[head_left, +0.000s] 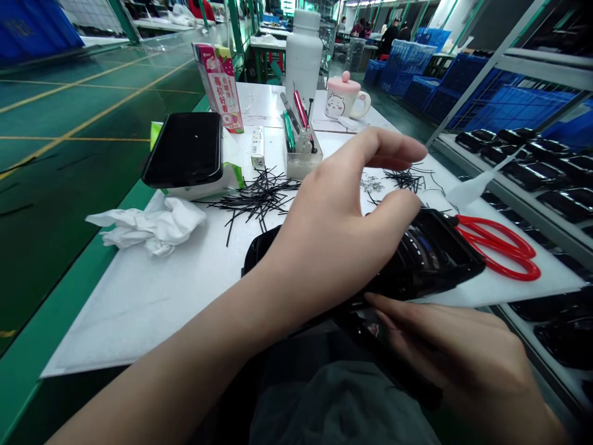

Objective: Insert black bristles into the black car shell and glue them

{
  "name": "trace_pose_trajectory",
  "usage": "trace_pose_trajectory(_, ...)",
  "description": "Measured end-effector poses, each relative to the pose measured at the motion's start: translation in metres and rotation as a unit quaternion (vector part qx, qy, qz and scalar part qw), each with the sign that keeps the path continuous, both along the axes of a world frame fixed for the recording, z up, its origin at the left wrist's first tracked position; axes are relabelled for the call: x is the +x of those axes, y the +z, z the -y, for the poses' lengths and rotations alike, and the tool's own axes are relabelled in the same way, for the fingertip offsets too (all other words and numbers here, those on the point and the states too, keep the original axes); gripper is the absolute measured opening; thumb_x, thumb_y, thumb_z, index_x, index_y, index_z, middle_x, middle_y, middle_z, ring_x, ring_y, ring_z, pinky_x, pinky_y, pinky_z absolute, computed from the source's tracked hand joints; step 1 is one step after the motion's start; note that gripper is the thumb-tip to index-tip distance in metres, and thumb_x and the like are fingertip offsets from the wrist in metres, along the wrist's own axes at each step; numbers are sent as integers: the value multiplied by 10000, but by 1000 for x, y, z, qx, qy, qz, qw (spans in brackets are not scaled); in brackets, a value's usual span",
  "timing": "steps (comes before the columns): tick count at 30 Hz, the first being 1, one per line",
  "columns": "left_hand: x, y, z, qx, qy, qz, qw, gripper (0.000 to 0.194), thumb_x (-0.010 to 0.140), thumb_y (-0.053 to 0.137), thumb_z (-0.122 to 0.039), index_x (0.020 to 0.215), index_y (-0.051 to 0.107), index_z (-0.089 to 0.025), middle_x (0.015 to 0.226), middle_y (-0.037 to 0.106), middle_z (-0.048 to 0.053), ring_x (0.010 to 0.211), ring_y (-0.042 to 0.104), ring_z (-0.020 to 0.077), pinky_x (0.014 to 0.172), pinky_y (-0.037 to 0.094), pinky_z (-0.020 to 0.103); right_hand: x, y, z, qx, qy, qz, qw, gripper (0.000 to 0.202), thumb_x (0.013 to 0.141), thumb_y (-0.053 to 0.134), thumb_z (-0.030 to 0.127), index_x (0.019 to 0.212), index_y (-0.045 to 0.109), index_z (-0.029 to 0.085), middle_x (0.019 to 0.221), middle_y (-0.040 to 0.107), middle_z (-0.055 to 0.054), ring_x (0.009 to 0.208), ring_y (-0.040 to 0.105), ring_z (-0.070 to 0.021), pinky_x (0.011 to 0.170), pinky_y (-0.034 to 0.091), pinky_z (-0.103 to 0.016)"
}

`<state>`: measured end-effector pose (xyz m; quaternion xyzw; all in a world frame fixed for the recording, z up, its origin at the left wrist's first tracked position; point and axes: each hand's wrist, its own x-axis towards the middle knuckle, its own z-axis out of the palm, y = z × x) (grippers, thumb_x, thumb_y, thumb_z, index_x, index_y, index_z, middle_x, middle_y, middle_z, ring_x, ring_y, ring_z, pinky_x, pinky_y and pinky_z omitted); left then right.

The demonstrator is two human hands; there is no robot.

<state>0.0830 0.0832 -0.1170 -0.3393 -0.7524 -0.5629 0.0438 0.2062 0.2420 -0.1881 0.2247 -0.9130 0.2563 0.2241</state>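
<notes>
A glossy black plastic shell (433, 256), shaped like a toy car body, lies at the near edge of the white table sheet. My left hand (345, 213) rests over it, thumb and forefinger spread apart; its other fingers are hidden. At the shell's near side is my right hand (463, 346), its fingertips pinched together against the lower edge. Whatever lies between them is hidden. A long black strip (393, 361) slants down from the shell in front of the right fingers; whether it is attached or held, I cannot tell. Red-handled scissors (504, 247) lie beside the shell's right end.
Loose black thin strips (259, 194) are scattered behind the shell. Left are a crumpled tissue (152, 225) and a black phone (185, 148) on a pack. A pen holder (303, 162), white bottle (303, 59) and lidded mug (343, 99) stand behind. A rack (528, 170) holds black shells.
</notes>
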Motion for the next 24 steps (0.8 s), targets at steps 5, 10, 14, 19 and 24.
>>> trace_pose_trajectory(5, 0, 0, 1, 11, -21, 17, 1000, 251, 887, 489, -117, 1054, 636, -231, 1184, 723, -22, 1274, 626, 219, 1163, 485, 405, -8, 14, 5, -14, 12, 3, 1000, 186, 952, 583, 86, 1058, 699, 186, 745, 772, 20, 511, 700, -112, 484, 523, -192)
trace_pose_trajectory(10, -1, -1, 2, 24, -35, 38, 998, 236, 893, 524, -95, 1054, 635, -227, 1156, 732, -13, 1202, 656, 195, 1138, 514, 386, -8, 13, 10, -59, -22, 14, 998, 144, 963, 577, 110, 1012, 698, 171, 809, 806, -13, 573, 750, -146, 484, 549, -187)
trace_pose_trajectory(14, -1, -2, 1, 22, -44, 55, 997, 224, 898, 556, -96, 1067, 641, -216, 1165, 724, -4, 1200, 647, 184, 1142, 505, 376, -9, 7, 12, -90, -20, 12, 996, 158, 951, 596, 92, 1032, 701, 177, 800, 801, 2, 564, 741, -130, 508, 547, -171)
trace_pose_trajectory(19, -1, -2, 3, 9, -54, 47, 997, 206, 922, 569, -130, 1094, 638, -219, 1171, 718, -1, 1196, 647, 181, 1105, 517, 369, -9, 2, 12, -189, -38, 99, 976, 171, 970, 600, 163, 997, 765, 202, 622, 702, 42, 443, 621, -89, 447, 472, -165)
trace_pose_trajectory(24, 3, 4, 7, -60, -148, 31, 987, 247, 890, 567, -83, 1080, 614, -233, 963, 760, -19, 1008, 716, 177, 1039, 545, 381, 0, -2, -5, -357, -7, 336, 872, 272, 977, 631, 407, 953, 812, 205, 495, 632, 11, 336, 532, -113, 302, 336, -168)
